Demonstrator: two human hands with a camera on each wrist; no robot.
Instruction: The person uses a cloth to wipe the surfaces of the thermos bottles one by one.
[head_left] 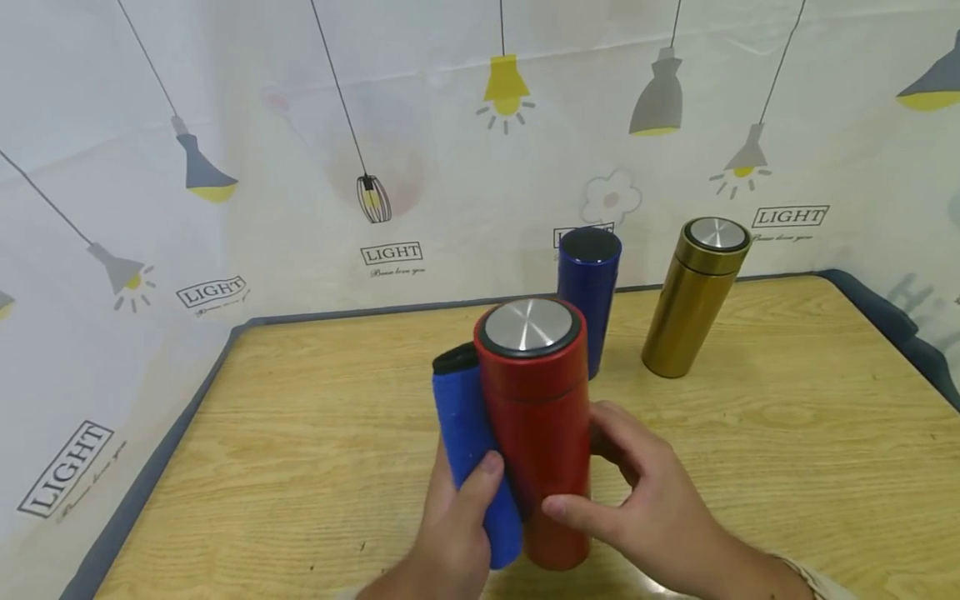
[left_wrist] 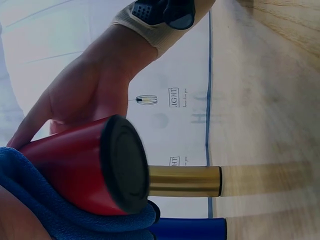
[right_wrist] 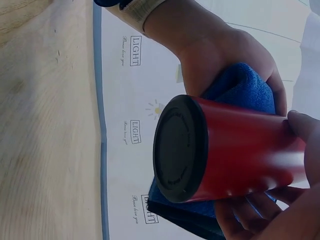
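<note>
**Red bottle [head_left: 543, 450] held up over the desk [head_left: 300, 433] between two hands, blue cloth [head_left: 467, 417] against its side**

The left hand [head_left: 453, 525] pinches the cloth, thumb in front; its other fingers are hidden behind. The right hand [head_left: 660, 508] curls round the bottle's lower part, thumb in front, most fingers concealed in the head view. The bottle is above the desk's near half; that near edge is cut off. Lettering on its black base [right_wrist: 177, 150] is too dim to read. The red bottle covers part of the blue bottle [head_left: 592, 287] by the far edge, which itself masks printed words on the backdrop [head_left: 450, 150].

The cloth is soft, folded and dark-lined. The red cylinder is smooth, its lid topped by a brushed metal disc [head_left: 529, 325]. The gold bottle [head_left: 693, 308], metallic and cylindrical, stands towards the far right corner. Wood grain streaks the desk; the pale backdrop is creased.
</note>
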